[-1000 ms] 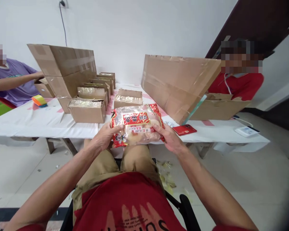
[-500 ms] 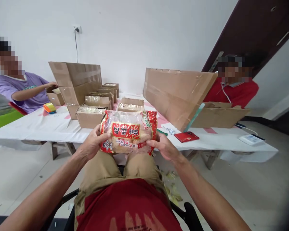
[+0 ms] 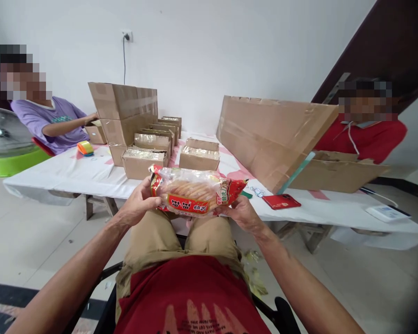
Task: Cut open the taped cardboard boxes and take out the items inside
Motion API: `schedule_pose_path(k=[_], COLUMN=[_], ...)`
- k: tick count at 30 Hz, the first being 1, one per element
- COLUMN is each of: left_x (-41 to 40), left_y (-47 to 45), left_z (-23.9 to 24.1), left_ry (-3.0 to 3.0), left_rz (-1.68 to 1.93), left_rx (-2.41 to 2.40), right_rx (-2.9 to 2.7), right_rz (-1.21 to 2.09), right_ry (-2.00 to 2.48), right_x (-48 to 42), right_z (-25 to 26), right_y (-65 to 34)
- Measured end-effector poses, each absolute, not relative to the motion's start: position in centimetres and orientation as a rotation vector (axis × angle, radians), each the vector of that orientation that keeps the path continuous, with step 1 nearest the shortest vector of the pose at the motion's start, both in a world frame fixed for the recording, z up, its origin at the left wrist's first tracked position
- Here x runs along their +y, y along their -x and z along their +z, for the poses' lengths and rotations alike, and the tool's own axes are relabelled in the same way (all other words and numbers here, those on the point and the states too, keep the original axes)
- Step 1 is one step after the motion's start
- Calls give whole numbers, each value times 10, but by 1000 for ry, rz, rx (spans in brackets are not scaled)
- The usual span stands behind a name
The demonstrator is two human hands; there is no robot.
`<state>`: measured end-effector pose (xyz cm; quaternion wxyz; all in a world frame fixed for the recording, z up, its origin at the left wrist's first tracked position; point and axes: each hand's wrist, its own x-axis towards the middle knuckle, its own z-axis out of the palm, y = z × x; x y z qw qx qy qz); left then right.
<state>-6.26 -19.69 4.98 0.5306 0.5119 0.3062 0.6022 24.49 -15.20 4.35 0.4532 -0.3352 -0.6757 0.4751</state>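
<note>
I hold a red and clear snack bag (image 3: 195,195) of rice crackers over my knees, tipped nearly flat so its edge faces me. My left hand (image 3: 137,206) grips its left end with fingers closed. My right hand (image 3: 240,214) supports the right end from below, fingers curled on it. Just beyond the bag, several small open cardboard boxes (image 3: 144,160) with wrapped contents stand on the white table (image 3: 73,174).
A large open carton (image 3: 125,111) stands behind the small boxes, and another big carton (image 3: 275,134) lies on its side at right. A red phone (image 3: 281,201) lies on the table. One person in purple sits far left, another in red far right. A fan (image 3: 3,134) is at left.
I have tilted the bag from facing me to nearly flat. My head has risen and turned, so the table sits further right and a fan has come into view.
</note>
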Motion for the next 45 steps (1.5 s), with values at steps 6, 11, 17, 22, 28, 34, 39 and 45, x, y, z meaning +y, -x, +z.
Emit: schedule_pose_path(k=[6,11,17,22,28,34,39,45], left_x=[-197,-193,-195,-198,-201,-203,-206,-207], left_y=[60,56,58,58,61,55,57,58], left_z=[42,41,39,38,40,36,36,36], left_ry=[-1064,-914,-867,-913,-911,-912,-933,-955], left_rz=[1637,1736,1806,1822,1900,1874,1894,1890], left_rx=[799,803,716,685,727,759,766,732], right_rx=[-1724,-1731,-1792,-1805,-2005,-1895,-1713,-1727], right_rz=[1154,1146,1025,992,838,602,475,389], right_ry=[848,820,752,743,683,587,597,600], right_x=[-162,-167,-164,-165,-188,-215,-223,-226], right_z=[37,34,20,13,39,62,55,53], right_y=[-245,-245,-242,-243,-258,-236,-219,-222])
